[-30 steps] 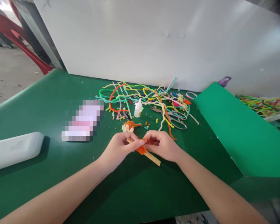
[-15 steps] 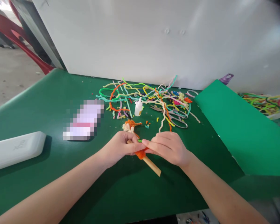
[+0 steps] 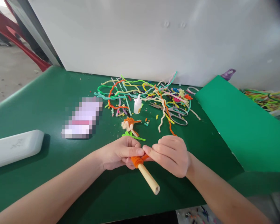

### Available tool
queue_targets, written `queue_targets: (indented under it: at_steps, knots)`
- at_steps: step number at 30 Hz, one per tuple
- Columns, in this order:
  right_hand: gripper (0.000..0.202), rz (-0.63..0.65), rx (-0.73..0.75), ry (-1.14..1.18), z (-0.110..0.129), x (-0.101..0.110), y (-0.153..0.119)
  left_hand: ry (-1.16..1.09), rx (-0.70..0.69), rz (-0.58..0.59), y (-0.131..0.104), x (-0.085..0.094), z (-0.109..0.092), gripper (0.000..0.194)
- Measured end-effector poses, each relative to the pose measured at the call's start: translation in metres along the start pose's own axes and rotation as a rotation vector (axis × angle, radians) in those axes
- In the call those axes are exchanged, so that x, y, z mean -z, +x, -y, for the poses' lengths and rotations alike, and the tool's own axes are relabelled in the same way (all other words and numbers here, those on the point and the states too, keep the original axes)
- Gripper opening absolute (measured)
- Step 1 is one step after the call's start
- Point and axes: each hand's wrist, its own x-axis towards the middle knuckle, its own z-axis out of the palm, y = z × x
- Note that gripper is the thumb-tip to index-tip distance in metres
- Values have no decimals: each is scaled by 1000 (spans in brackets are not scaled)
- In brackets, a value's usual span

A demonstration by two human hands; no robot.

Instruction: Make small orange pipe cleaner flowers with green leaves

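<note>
My left hand [image 3: 121, 153] is closed round the upper part of a pale wooden stick [image 3: 149, 179], whose bare end points toward me and to the right. An orange pipe cleaner [image 3: 137, 161] is coiled about the stick just below my left fingers. Its loose length is pinched by my right hand [image 3: 169, 155], with both thumbs close together. Just beyond my hands lie a light green pipe cleaner piece [image 3: 136, 136] and an orange and cream pipe cleaner flower [image 3: 128, 125]. Part of the stick is hidden by my left fingers.
A white glue bottle [image 3: 137, 105] stands before a heap of coloured pipe cleaners [image 3: 130, 88]. Scissors [image 3: 177, 113] lie beside it. A blurred-out phone-like object [image 3: 84, 118] and a white case [image 3: 18, 147] are at left, a green board [image 3: 245, 130] at right.
The stick has swung so its bare end comes nearer me and lower. My hands have shifted slightly down, uncovering the light green piece beyond them.
</note>
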Motion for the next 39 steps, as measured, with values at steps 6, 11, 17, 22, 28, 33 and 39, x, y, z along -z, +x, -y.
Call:
queue_targets:
  at_steps: [6,11,17,22,28,33,39]
  knots:
    - [13,3,-15,-3,2,1,0,-55,36,37,1,1,-1,36]
    - [12,-19,-29,-7,3,-4,-2,-87,2,29,4,2,2,35]
    - [8,12,-11,-160,-4,0,-1,-225,-180,-118,5,-1,2,28]
    - [9,26,6,-266,-10,6,1,-285,-130,-234,5,-4,1,33]
    - [10,27,13,-303,-10,5,0,-242,-77,-133,1,-14,0,35]
    - [11,53,10,-264,-7,3,-2,-278,-217,-237,0,-14,1,20]
    - [10,44,-4,-251,-4,0,-3,-201,-315,-199,4,-7,2,18]
